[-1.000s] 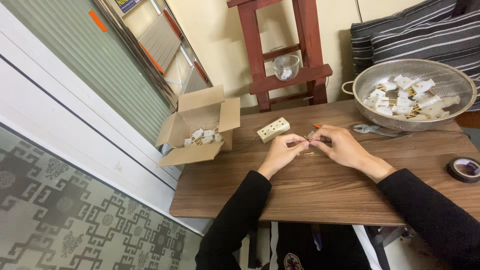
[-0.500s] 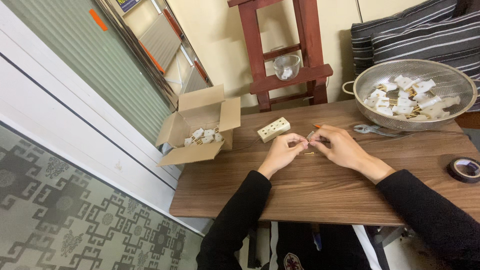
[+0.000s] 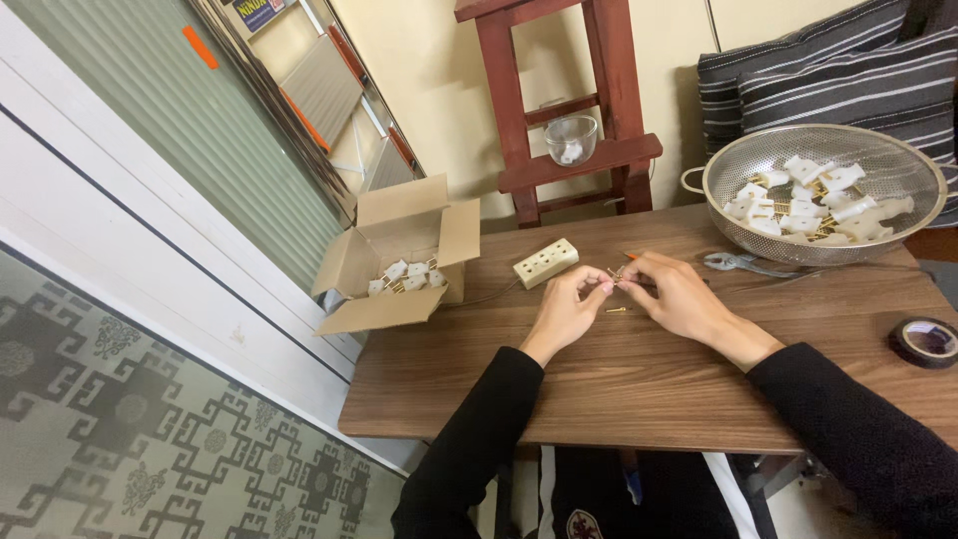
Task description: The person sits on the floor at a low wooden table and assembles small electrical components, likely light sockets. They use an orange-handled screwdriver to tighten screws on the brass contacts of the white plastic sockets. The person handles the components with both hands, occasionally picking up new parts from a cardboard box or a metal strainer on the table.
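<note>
Both of my hands meet over the middle of the wooden table (image 3: 639, 384). My left hand (image 3: 567, 304) and my right hand (image 3: 677, 295) pinch one small brass-coloured part (image 3: 614, 273) between their fingertips. A second small brass piece (image 3: 619, 310) lies on the table just below them. Just left of my hands rests a cream multi-socket block (image 3: 546, 263) with a cable. What exactly the pinched part is stays too small to tell.
An open cardboard box (image 3: 399, 250) with several white plugs stands at the table's far left. A metal colander (image 3: 824, 192) full of white plugs is at the far right, pliers (image 3: 733, 264) beside it. A roll of black tape (image 3: 924, 341) lies at the right edge. Behind stands a red wooden stool (image 3: 574, 110).
My hands stay together over the same spot; only the fingers shift slightly around the small part.
</note>
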